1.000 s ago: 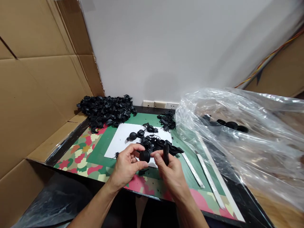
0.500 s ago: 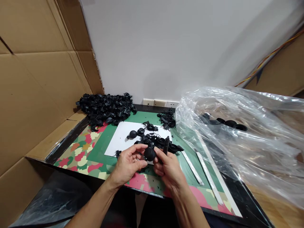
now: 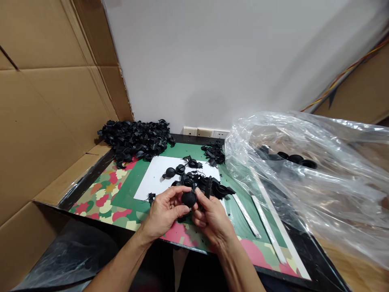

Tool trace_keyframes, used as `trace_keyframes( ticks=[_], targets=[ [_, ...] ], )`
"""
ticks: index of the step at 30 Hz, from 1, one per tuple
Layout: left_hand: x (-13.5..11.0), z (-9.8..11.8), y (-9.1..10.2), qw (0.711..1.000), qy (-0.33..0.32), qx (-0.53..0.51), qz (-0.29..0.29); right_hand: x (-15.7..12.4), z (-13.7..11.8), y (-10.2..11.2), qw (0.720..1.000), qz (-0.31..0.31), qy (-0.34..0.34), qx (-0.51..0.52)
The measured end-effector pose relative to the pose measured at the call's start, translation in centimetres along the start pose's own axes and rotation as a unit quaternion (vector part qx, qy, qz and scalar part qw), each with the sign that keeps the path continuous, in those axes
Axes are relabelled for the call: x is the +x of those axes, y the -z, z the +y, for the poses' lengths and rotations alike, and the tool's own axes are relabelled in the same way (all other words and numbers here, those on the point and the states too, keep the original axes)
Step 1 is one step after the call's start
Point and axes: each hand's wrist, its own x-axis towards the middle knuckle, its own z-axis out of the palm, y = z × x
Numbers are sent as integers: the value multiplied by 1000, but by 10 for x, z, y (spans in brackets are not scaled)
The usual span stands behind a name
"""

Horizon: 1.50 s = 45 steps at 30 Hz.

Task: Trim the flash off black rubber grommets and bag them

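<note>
Between my hands is a round, ribbed black rubber-like part (image 3: 189,198). My left hand (image 3: 165,209) pinches it from the left, thumb and fingertips at its edge. My right hand (image 3: 214,217) is closed at its right side, thumb near the part's edge. A slim black tool-like piece (image 3: 209,186) stands up from my right fist; its kind I cannot make out. Just beyond my hands, a jumble of similar black parts (image 3: 197,180) lies on a white sheet (image 3: 158,166). Two joined round black parts (image 3: 175,170) rest to its left.
A large heap of black parts (image 3: 136,138) sits at the back left beside a cardboard wall (image 3: 54,101). Black scraps (image 3: 214,153) form a smaller pile at the back. Two white strips (image 3: 246,217) lie on the green mat (image 3: 130,194). A clear plastic bag (image 3: 304,186) holding black parts spreads over the right.
The round part has turned and shifted slightly left in my fingers. The slim black piece in my right hand has moved slightly left and is seen at a narrower angle.
</note>
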Motion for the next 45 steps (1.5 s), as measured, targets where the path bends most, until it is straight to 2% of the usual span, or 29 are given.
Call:
trace_keyframes(
  ticks=[3, 6, 9, 12, 14, 17, 19, 25, 32, 36, 39, 42, 43, 45],
  targets=[
    [1, -1, 1, 998, 35, -4, 57, -6, 6, 0, 998, -16, 40, -54],
    [0, -3, 5, 995, 32, 39, 81, -8, 11, 1, 985, 12, 108, -136],
    [-3, 1, 9, 987, -22, 134, 86, -7, 14, 3, 976, 16, 134, -172],
    [-5, 8, 10, 975, -76, 201, 59, -4, 15, 5, 973, 11, 138, -187],
    [-5, 10, 10, 980, -60, 182, 48, -4, 16, 5, 972, 16, 145, -183],
    [-3, 8, 9, 996, 8, 72, 54, -5, 19, 4, 981, 21, 129, -143],
    [-1, 5, 7, 998, 28, 11, 61, -6, 21, 3, 989, 13, 106, -99],
    [0, 0, 3, 994, -22, -24, 105, -9, 22, -1, 998, -13, 56, -4],
    [1, -8, 0, 993, -22, -48, 103, -7, 21, -4, 997, -11, 56, -44],
    [3, -8, 0, 992, -10, -33, 118, -8, 17, 7, 976, 47, 148, -151],
    [3, -4, 1, 992, 10, -7, 128, -16, 5, 20, 934, 99, 252, -232],
    [2, -1, 3, 991, 46, 4, 123, -25, -7, 32, 895, 102, 338, -273],
    [1, -1, 3, 991, 58, 5, 119, -27, -9, 35, 891, 94, 352, -271],
    [0, -2, 3, 991, 77, 8, 109, -29, -7, 39, 903, 77, 354, -233]
  ],
)
